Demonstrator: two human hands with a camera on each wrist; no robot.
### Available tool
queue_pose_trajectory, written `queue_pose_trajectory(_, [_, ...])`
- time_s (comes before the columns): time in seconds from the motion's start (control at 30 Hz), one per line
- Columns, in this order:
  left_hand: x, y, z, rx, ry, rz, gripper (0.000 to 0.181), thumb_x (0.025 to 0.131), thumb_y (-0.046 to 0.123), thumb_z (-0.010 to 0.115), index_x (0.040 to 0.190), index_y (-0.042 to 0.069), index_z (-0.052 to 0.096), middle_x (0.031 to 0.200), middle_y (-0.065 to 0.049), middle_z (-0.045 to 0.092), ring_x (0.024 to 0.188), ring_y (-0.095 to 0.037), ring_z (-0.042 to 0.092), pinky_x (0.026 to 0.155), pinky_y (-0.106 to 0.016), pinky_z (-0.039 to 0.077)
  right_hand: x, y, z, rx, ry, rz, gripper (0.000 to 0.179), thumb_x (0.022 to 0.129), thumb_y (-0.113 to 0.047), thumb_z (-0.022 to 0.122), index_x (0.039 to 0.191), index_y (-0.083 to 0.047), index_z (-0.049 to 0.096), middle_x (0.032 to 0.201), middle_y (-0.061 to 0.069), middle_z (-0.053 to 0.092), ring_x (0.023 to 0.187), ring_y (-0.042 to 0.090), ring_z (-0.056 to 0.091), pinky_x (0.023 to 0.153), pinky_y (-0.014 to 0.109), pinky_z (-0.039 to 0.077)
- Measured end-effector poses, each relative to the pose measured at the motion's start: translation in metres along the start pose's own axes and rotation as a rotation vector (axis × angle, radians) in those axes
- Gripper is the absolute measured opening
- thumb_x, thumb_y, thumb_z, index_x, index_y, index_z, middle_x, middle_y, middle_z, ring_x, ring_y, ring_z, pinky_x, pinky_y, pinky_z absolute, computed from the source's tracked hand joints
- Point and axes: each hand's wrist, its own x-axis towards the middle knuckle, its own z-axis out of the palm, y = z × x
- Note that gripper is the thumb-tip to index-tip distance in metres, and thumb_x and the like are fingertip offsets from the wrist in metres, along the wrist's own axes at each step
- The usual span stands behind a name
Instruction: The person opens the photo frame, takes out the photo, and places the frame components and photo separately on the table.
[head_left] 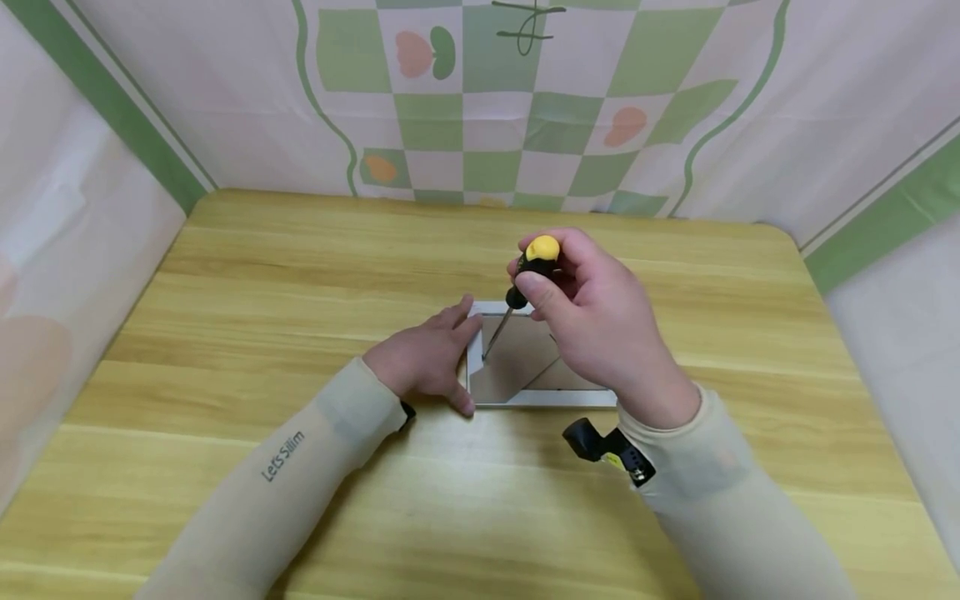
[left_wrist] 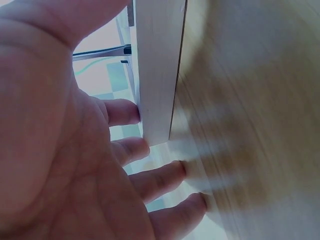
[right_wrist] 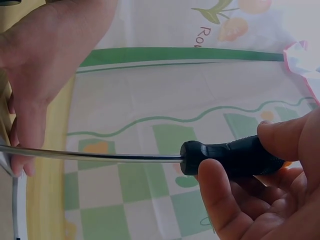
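The frame (head_left: pixel 551 400), pale-edged, lies flat near the middle of the wood-grained counter (head_left: pixel 480 508); a brown panel (head_left: pixel 498 379) sits within its border, with a thin dark diagonal line across it. The right hand (head_left: pixel 615 325) grips the screwdriver (head_left: pixel 517 297) by its black handle, fingers and thumb closed round it, the yellow end uppermost; the shaft slants down to the left, its tip at the inner left border of the frame; whether the tip touches panel or border cannot be told. The left hand (head_left: pixel 423 358) is set against the frame's left end, fingers extended and spread, thumb at the near corner; in the left wrist view, two fingertips lie against the counter. Both arms wear cream sleeves (head_left: pixel 281 500), the left one lettered; a black device (head_left: pixel 607 448) is at the right wrist; a green-and-white checked cloth (head_left: pixel 495 125) hangs behind the counter.
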Motion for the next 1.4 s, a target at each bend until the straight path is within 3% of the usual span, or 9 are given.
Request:
queue_pose_trajectory(0.47, [0.000,-0.001,0.000,0.005,-0.002,0.002,0.122,0.070,0.056,0.086,0.162,0.022,0.013,0.165,0.001,-0.013,0.150,-0.022,0.002,0.113,-0.042,0.027,0.002,-0.001,0.003,-0.026,-0.013,-0.019,0.023,0.100,-0.020,0.063,0.120,-0.009,0.059,0.105,-0.001,0.066,0.084,0.015,0.065,0.069,0.038,0.057])
queue_pose_trajectory(1.4, [-0.002,0.002,-0.001,0.007,-0.017,-0.008,0.124,0.070,0.056,0.086,0.162,0.021,0.011,0.165,0.001,-0.014,0.150,-0.022,0.000,0.114,-0.042,0.026,0.008,-0.003,0.013,-0.060,-0.028,-0.045,0.021,0.101,-0.021,0.062,0.119,-0.012,0.060,0.102,-0.003,0.065,0.083,0.017,0.065,0.067,0.032,0.056])
